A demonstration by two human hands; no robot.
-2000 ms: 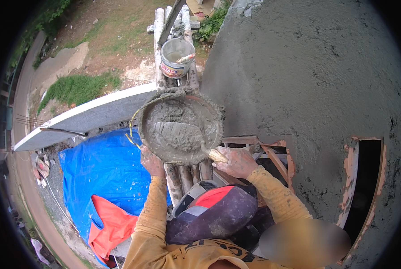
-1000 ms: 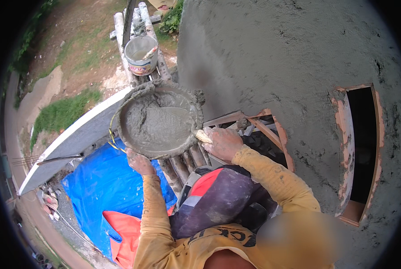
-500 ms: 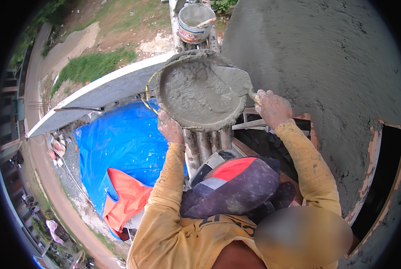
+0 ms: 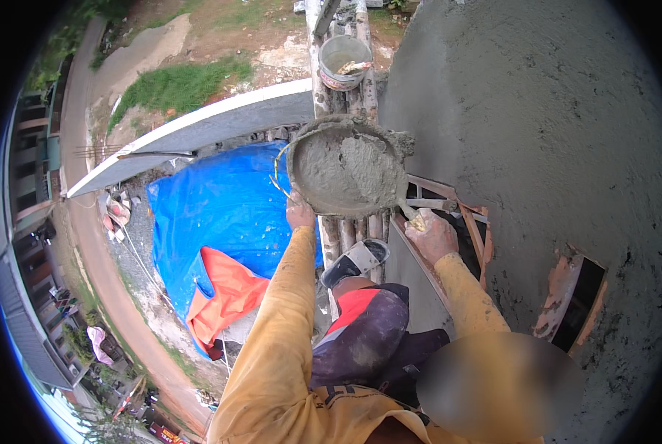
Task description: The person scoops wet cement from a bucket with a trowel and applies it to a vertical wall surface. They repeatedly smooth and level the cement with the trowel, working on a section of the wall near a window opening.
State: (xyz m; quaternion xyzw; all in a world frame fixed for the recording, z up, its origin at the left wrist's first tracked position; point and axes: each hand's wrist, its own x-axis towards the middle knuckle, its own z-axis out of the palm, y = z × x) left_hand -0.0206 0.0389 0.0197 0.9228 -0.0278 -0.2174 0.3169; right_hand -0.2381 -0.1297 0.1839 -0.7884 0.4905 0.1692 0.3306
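Note:
A round basin (image 4: 310, 177) of wet grey mortar (image 4: 349, 166) rests on wooden poles in front of me. My left hand (image 4: 300, 213) grips its near left rim, next to a yellow cord handle (image 4: 277, 166). In my closed right hand (image 4: 433, 235) is the handle of a trowel (image 4: 406, 210), at the basin's near right edge. The trowel's neck points up toward the mortar; I cannot make out the outline of its mortar-covered blade.
Freshly plastered grey wall (image 4: 523, 111) fills the right side, with a framed opening (image 4: 579, 303) low in it. On the poles (image 4: 354, 231) beyond the basin stands a bucket (image 4: 337, 78). A blue tarp (image 4: 227, 196) and orange sheet (image 4: 231, 288) lie below left. My sandalled foot (image 4: 360, 259) shows nearby.
The view has shifted, so the basin and bucket sit lower and further right. My right hand has come nearer to me with the trowel, whose blade showed clearly on the mortar before.

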